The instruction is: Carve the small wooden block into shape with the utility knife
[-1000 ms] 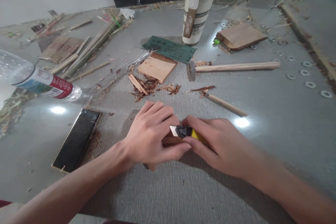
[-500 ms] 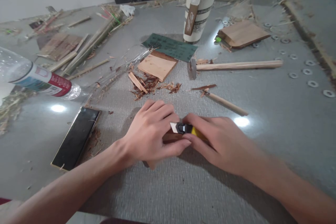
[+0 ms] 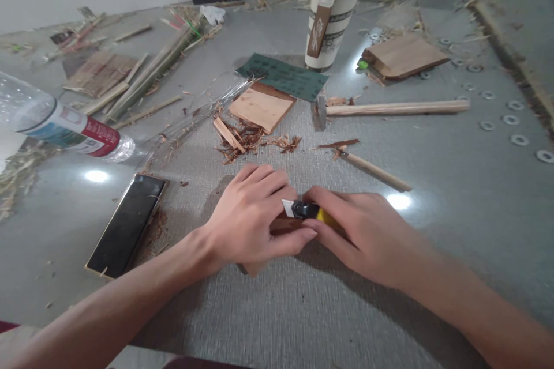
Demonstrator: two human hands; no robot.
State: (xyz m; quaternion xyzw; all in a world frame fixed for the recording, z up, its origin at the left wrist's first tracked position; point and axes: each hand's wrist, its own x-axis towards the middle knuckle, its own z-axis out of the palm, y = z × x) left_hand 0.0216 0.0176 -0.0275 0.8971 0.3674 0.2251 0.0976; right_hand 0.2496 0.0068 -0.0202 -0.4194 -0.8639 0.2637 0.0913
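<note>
My left hand (image 3: 251,216) is closed over a piece of wood (image 3: 254,268), most of which it hides; a corner shows under the palm and an edge between thumb and fingers. In my right hand (image 3: 367,236) is a yellow and black utility knife (image 3: 324,217), gripped between thumb and fingers. A short length of its blade points left, over the wood and close to the left forefinger. The right thumb is beside the tip of the left thumb. Beyond the hands lie wood shavings (image 3: 242,144) and a flat wood piece (image 3: 262,106).
Farther off are green sandpaper (image 3: 283,78), a hammer (image 3: 398,108), a thin stick (image 3: 376,172), a tall paper cup (image 3: 333,11) and another wood block (image 3: 404,56). Washers (image 3: 519,140) are scattered right. On the left are a phone (image 3: 126,226), a plastic bottle (image 3: 69,127) and bamboo strips (image 3: 151,69).
Both hands keep nearly the same pose, with the knife blade still over the wood. The whole view has shifted very slightly; nothing on the table has visibly moved.
</note>
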